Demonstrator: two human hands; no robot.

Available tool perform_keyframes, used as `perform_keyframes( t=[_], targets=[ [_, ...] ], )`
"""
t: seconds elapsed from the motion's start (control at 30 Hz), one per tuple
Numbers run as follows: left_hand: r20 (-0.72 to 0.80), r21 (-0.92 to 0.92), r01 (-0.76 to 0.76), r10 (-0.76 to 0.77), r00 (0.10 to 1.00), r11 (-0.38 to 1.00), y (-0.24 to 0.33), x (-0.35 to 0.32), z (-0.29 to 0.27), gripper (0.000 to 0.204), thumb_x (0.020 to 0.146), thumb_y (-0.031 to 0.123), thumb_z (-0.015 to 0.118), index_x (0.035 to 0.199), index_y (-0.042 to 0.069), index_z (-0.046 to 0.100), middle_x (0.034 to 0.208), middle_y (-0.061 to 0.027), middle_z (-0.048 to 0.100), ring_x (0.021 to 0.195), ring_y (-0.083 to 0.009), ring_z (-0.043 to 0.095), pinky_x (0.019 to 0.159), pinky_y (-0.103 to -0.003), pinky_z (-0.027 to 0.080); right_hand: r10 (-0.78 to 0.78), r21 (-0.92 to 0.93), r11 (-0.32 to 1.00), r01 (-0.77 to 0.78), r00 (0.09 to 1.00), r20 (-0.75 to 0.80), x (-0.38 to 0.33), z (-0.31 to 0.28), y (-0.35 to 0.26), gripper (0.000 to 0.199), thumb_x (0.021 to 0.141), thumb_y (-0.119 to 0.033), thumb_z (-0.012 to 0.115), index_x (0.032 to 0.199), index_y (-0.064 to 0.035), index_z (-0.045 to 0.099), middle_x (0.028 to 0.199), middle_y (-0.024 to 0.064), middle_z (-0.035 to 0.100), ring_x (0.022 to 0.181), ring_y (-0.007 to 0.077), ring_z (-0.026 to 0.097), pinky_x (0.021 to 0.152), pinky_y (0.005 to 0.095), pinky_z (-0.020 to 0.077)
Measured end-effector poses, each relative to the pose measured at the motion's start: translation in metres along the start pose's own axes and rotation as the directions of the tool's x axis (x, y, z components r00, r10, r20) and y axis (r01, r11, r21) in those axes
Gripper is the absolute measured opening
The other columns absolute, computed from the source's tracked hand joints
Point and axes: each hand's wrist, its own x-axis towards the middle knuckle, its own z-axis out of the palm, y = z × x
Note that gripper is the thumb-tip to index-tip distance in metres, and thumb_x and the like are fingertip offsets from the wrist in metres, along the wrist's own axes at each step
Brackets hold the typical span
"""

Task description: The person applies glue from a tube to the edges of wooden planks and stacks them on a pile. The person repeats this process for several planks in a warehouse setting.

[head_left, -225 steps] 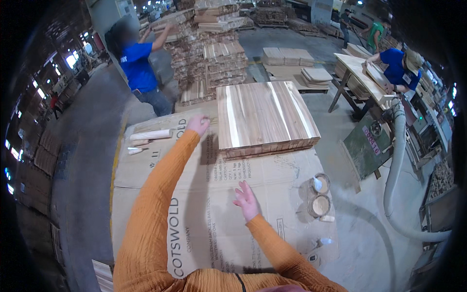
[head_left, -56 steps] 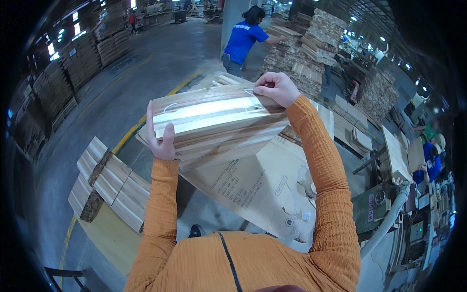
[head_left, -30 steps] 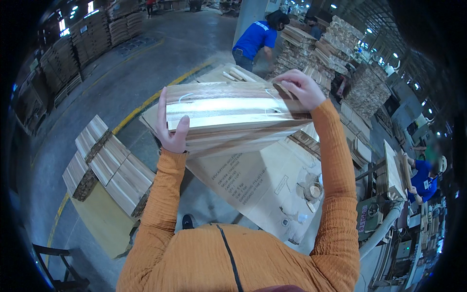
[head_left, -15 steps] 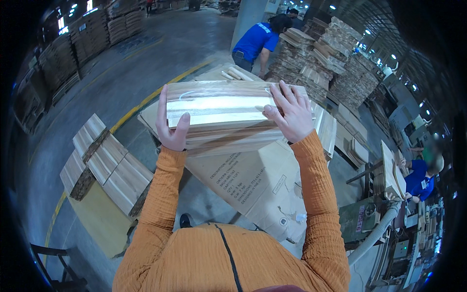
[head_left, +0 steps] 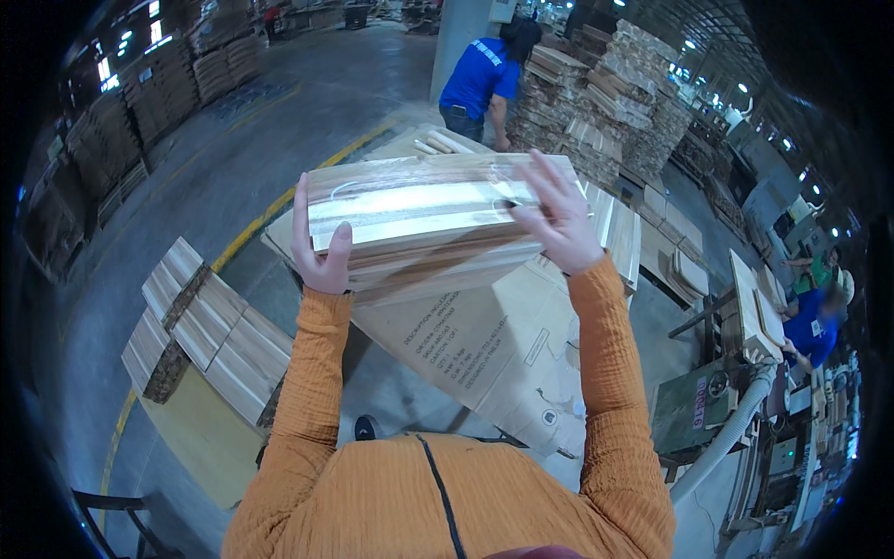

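Note:
A striped wooden board [head_left: 410,207] with curved white chalk-like marks and a dark knot lies across the top of a stack of similar boards [head_left: 438,268]. My left hand [head_left: 321,265] clasps its left end, fingers along the end and thumb over the near edge. At the right end, my right hand [head_left: 566,228] is slightly blurred, its fingers spread and nothing held in them. Whether it touches the board I cannot tell. Printed cardboard [head_left: 484,349] spreads out below the stack, on my side.
More boards [head_left: 223,335] lie in piles to the left. Several light wood pieces [head_left: 442,143] rest behind the stack. Beyond, a person in a blue shirt [head_left: 480,82] stands beside tall timber piles [head_left: 596,112]. A green machine [head_left: 684,410] with a pale hose [head_left: 736,438] is at right.
My right hand has lifted and shifted slightly off the board's right end, its fingers spreading. My left hand keeps its place on the left end. The view has shifted a little.

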Motion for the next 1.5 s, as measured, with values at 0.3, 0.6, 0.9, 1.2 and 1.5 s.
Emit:
perform_keyframes(
  t=[0.3,0.6,0.9,1.2,1.5],
  targets=[
    [0.013,0.246,-0.127,0.128,0.992,0.961,-0.01,0.001,-0.002,0.066,0.079,0.026,0.052,0.132,-0.006,0.031,0.129,-0.0195,0.041,0.109,-0.0236,0.048,0.096,-0.035,0.035,0.639,0.522,0.76,-0.387,0.588,-0.495,-0.195,-0.046,0.089,0.012,0.085,-0.005,0.054,0.095,0.0012,0.059,0.092,0.0089,0.061,0.087,0.0121,0.057,0.077,0.0239,0.0457],
    [-0.026,0.198,-0.039,0.045,0.999,0.979,-0.024,0.002,-0.009,0.053,0.083,0.022,0.04,0.126,-0.009,0.038,0.117,-0.0206,0.052,0.091,-0.0198,0.056,0.084,-0.029,0.041,0.885,0.451,0.466,-0.761,0.404,-0.232,-0.419,-0.028,0.083,0.029,0.074,0.007,0.046,0.101,-0.0012,0.054,0.092,0.0072,0.057,0.082,0.0125,0.054,0.071,0.0266,0.0489],
    [-0.023,0.172,-0.027,0.031,0.999,0.985,-0.027,0.007,0.0,0.055,0.082,0.026,0.041,0.124,-0.01,0.041,0.126,-0.0196,0.045,0.102,-0.0222,0.052,0.092,-0.033,0.037,0.915,-0.044,0.393,-0.918,0.396,-0.08,-0.432,0.049,0.067,0.038,0.074,-0.015,0.065,0.108,-0.0004,0.055,0.091,0.0074,0.057,0.08,0.0172,0.053,0.074,0.0265,0.044],
    [-0.056,0.134,-0.071,0.08,0.995,0.988,-0.019,0.001,0.002,0.058,0.078,0.021,0.048,0.128,-0.007,0.037,0.125,-0.0181,0.046,0.112,-0.0232,0.046,0.098,-0.033,0.031,0.783,0.627,0.602,-0.494,0.516,-0.346,-0.288,0.008,0.081,0.016,0.084,-0.012,0.059,0.091,0.0023,0.06,0.077,0.0016,0.058,0.061,0.0073,0.051,0.057,0.0215,0.0417],
    [-0.005,0.081,-0.039,0.04,0.999,0.996,0.0,-0.005,0.0,0.067,0.075,0.024,0.053,0.132,-0.005,0.033,0.118,-0.0171,0.049,0.107,-0.0219,0.049,0.093,-0.031,0.036,0.449,0.8,0.6,-0.004,0.829,-0.333,-0.037,-0.025,0.041,0.016,0.082,-0.011,0.061,0.091,0.0015,0.056,0.07,-0.0001,0.053,0.055,0.0057,0.045,0.053,0.0212,0.0411]
  ],
)
